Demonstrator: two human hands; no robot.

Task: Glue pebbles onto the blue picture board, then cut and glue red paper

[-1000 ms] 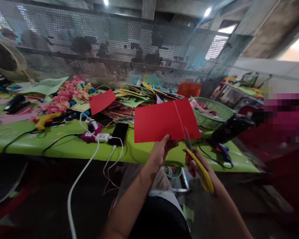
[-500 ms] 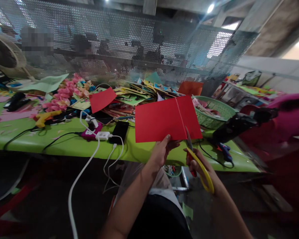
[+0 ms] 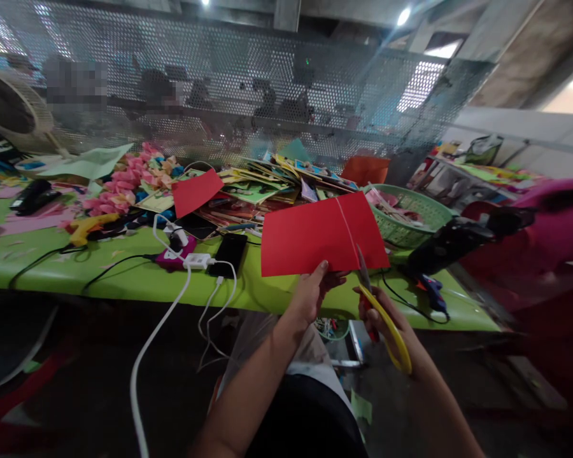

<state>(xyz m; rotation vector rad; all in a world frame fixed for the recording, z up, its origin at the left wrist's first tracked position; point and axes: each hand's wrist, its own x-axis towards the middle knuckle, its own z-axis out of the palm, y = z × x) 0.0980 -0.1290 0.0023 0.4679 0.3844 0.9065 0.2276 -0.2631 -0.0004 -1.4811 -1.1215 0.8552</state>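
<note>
A sheet of red paper (image 3: 305,235) is held up over the front of the green table, with a pale line running down its right part. My left hand (image 3: 312,289) pinches its lower edge, thumb in front and fingers behind. My right hand (image 3: 386,318) grips scissors (image 3: 391,331) with yellow and red handles. Their blades point up at the paper's bottom edge, at the lower end of the pale line. How far the blades are apart is hard to make out.
Left of the paper lie a phone (image 3: 232,251), a purple power strip (image 3: 172,254) with white cables, and a yellow glue gun (image 3: 88,229). A green basket (image 3: 405,232) and a blue glue gun (image 3: 432,292) are at right. Behind are piled cards (image 3: 262,178) and pink petals (image 3: 114,187).
The red paper has dipped slightly, and its top edge leans back a little more. Both hands and the scissors have shifted slightly right and down with it.
</note>
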